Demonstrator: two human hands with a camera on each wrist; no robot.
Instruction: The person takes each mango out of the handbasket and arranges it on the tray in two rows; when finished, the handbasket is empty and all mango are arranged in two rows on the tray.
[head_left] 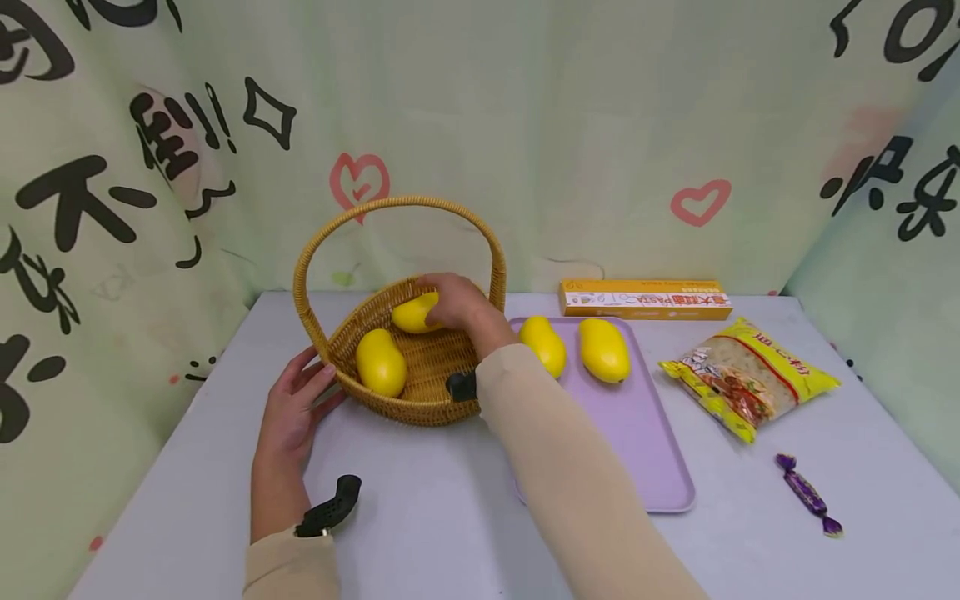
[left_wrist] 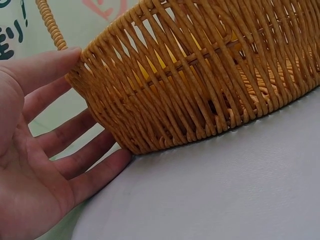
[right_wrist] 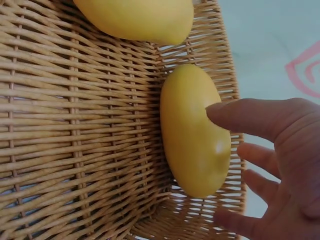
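A wicker basket (head_left: 431,362) with a tall arched handle stands on the table with two yellow mangoes inside. The nearer mango (head_left: 381,363) lies at its left side, the other mango (head_left: 412,315) against the back wall. My right hand (head_left: 461,304) reaches over the back of the basket; in the right wrist view its thumb touches the back mango (right_wrist: 195,135), while the other fingers spread near the rim. At the basket's left outer side, my left hand (head_left: 291,408) rests with extended fingers against the weave (left_wrist: 175,100), thumb at the rim.
Right of the basket, a purple tray (head_left: 652,450) bears two more mangoes (head_left: 604,350), partly behind my right sleeve. An orange box (head_left: 645,300) lies behind it. Further right are a yellow food packet (head_left: 750,375) and a purple wrapped candy (head_left: 808,493). A printed curtain surrounds the table.
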